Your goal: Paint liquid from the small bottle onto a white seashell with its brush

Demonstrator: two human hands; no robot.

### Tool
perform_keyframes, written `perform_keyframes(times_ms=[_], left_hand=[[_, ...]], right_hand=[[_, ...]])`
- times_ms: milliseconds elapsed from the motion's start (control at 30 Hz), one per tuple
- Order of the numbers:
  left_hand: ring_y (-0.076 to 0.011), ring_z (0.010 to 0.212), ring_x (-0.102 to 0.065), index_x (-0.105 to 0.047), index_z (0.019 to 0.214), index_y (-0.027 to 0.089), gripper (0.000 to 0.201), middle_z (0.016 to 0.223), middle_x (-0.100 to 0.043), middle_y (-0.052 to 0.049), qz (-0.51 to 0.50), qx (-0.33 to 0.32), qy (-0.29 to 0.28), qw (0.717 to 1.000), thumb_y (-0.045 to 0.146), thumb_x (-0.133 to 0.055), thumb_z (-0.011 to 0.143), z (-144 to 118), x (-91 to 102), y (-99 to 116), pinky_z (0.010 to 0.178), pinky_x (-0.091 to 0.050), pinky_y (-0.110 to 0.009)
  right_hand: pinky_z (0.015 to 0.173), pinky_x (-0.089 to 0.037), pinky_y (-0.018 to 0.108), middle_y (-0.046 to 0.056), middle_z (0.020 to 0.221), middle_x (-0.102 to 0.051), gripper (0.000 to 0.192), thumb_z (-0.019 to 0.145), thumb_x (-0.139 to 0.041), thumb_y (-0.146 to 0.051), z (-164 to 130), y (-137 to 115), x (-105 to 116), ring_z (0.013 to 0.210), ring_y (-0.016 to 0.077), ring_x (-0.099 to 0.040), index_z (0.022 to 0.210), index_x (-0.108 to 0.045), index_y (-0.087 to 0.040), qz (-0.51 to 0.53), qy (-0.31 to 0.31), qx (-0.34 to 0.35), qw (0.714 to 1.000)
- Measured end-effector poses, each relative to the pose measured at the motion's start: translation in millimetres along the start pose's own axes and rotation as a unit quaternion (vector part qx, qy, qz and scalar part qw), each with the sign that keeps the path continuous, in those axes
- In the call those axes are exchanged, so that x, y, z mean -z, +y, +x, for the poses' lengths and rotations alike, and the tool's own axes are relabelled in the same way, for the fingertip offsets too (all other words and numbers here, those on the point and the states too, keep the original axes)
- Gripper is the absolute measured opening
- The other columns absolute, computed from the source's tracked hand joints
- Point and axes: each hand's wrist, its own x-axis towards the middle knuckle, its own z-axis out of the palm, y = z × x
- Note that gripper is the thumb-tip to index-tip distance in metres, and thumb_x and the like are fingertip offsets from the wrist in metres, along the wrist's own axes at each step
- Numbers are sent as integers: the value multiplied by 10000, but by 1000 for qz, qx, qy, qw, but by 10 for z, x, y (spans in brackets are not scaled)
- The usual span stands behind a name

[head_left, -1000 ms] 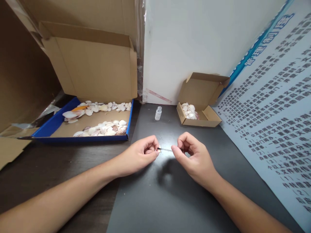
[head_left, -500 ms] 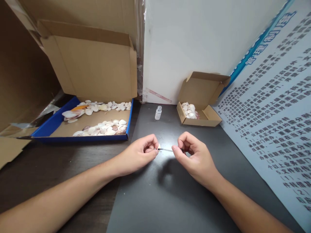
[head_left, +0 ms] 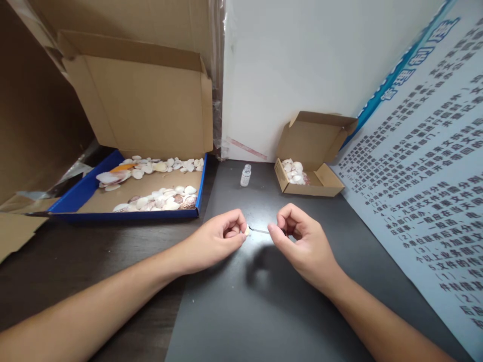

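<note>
Left hand pinched on small shell, right hand pinching thin brush, prob. a brush, tip at shell.

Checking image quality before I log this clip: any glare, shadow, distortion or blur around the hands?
Head view: a glare spot on the dark table just behind the thin brush; soft shadow beneath the right hand; wide-angle bend tilts the poster and big box; the shell in the left hand is tiny, detail unreadable; otherwise sharp.
</note>
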Motion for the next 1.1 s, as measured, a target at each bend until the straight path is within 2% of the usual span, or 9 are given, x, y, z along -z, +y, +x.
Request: perform_keyframes(times_ms=[133,467,667,867,1100], left_hand=[[-91,568,-270,-467,835,198,113,624,-338,98,-2,-2,2,1000,266,-538,891,7,6,-4,520,-246,-231],[-86,557,-278,-465,829,199,112,622,-357,95,-7,8,-1,1000,264,-530,893,-11,2,38,511,-254,-228],[-75,534,-303,-474,825,199,115,622,-379,89,-18,11,-1,1000,267,-541,889,-15,11,35,494,-256,-219],[-71,491,-271,-473,837,210,150,607,-342,92,-109,51,-20,993,321,-567,874,0,36,3,449,-238,-215],[-76,523,-236,-468,808,201,132,599,-290,91,-210,88,-41,973,273,-576,835,1,49,37,472,-250,-192]], right_hand=[[472,-295,232,-88,575,-387,213,815,-590,-246,-17,-21,4,484,87,-355,711,-404,-241,31,-27,0,999],[495,-306,245,-95,559,-361,214,822,-599,-256,-5,27,2,491,94,-340,720,-411,-242,-33,29,3,999],[489,-309,241,-88,576,-384,212,832,-587,-250,-10,7,14,496,94,-358,720,-407,-243,4,-4,12,1000],[500,-309,244,-94,565,-370,216,835,-600,-239,-11,17,10,495,93,-350,724,-414,-239,-19,20,8,1000],[494,-308,242,-84,590,-390,208,856,-591,-250,-23,7,13,506,93,-358,734,-424,-235,8,-7,21,1000]])
